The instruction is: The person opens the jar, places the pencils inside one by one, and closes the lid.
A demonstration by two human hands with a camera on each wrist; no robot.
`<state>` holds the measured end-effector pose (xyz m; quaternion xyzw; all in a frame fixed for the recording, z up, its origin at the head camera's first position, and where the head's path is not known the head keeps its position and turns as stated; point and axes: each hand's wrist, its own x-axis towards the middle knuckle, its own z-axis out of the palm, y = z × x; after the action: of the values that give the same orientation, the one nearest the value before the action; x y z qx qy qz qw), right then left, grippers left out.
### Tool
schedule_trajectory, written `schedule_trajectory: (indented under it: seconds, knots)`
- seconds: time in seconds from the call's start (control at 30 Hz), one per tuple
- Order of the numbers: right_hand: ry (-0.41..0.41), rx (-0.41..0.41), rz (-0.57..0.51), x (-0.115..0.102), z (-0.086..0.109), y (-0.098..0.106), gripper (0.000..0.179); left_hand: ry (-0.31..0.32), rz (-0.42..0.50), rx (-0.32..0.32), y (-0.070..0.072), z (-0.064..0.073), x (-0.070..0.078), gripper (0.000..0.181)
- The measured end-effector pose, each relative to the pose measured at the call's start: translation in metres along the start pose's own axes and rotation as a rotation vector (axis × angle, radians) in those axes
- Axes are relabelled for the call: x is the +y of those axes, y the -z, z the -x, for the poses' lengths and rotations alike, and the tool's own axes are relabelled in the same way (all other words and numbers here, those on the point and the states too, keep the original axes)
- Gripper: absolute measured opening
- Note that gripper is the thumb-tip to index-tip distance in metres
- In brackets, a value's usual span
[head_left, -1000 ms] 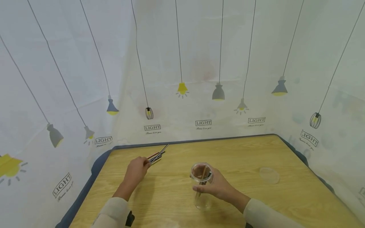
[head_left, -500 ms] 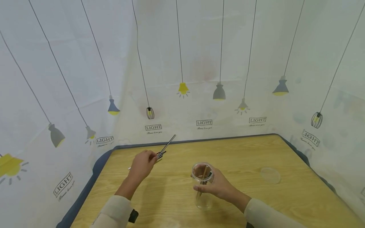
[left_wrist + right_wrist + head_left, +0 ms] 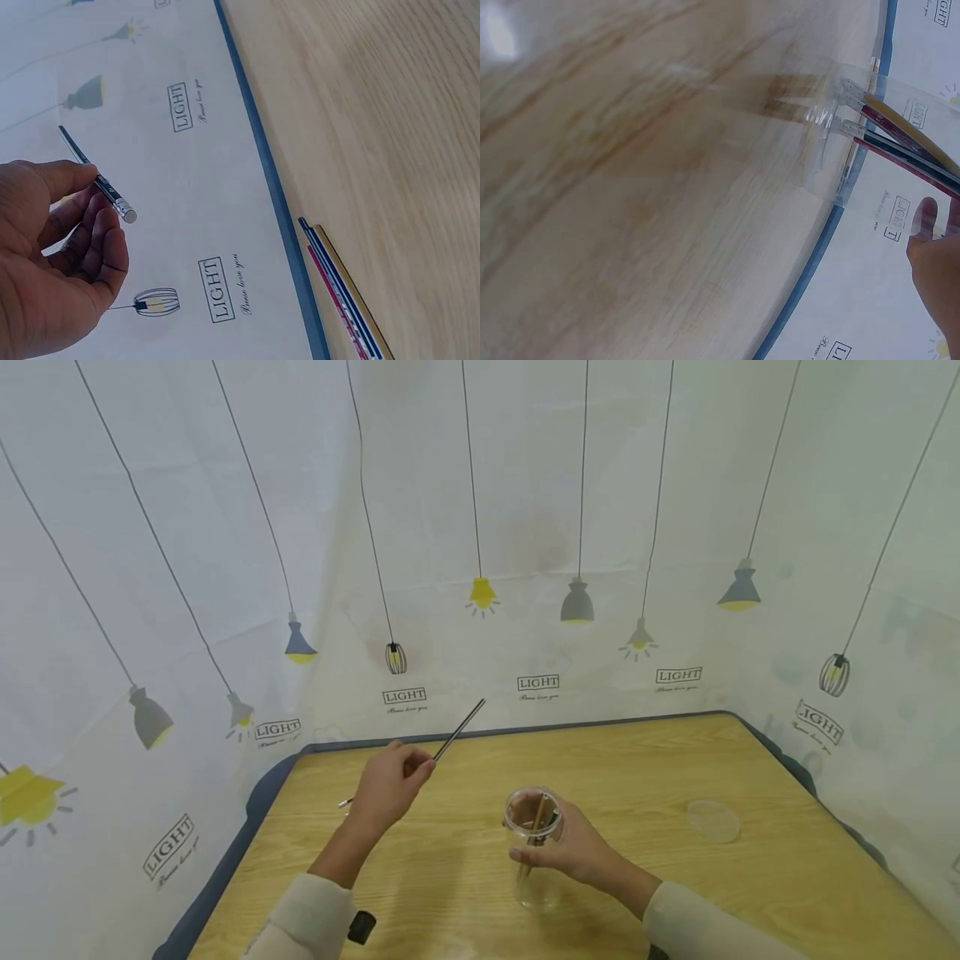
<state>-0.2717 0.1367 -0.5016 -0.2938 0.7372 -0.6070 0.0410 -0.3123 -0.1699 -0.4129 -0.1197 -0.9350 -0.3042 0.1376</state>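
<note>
One dark pencil [image 3: 459,729], held at the left of the workspace, slants up and away from the person; its long axis runs, in the head view, from the fingertips at lower left to the free end at upper right, which overlaps the printed wall covering [image 3: 645,510]. In the left wrist view its metal-banded eraser end faces lower right, the other end upper left.

Left hand [image 3: 390,785]: thumb and fingertips pinched on the pencil, the remaining fingers curled loosely below; hand raised over the wooden table [image 3: 637,760], back towards the head camera, forearm entering from lower left.

Right hand [image 3: 573,852]: curled round a clear jar [image 3: 534,893], thumb on the near side; forearm entering from lower right. Jar upright, mouth uppermost, well to the right of the pencil. Several pencils [image 3: 907,124] lean inside, eraser ends at the base.

Further pencils [image 3: 341,292] lie side by side on the table near the left hand; a translucent disc [image 3: 712,821] lies right of the jar.
</note>
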Motion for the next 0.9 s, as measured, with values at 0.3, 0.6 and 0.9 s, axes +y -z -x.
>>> schedule_trajectory:
  seconds: [0.3,0.6,0.9]
  knots:
    - [0.007,-0.002,-0.002,0.002,0.001,0.0,0.062,0.011,0.05,0.015,0.004,0.002,0.019,0.016]
    - [0.014,0.002,-0.011,0.001,0.001,-0.001,0.062,-0.026,0.134,0.033,0.008,0.008,0.039,0.015]
    - [0.006,-0.004,-0.02,0.001,0.001,-0.001,0.063,-0.064,0.187,0.02,0.012,0.015,0.059,0.014]
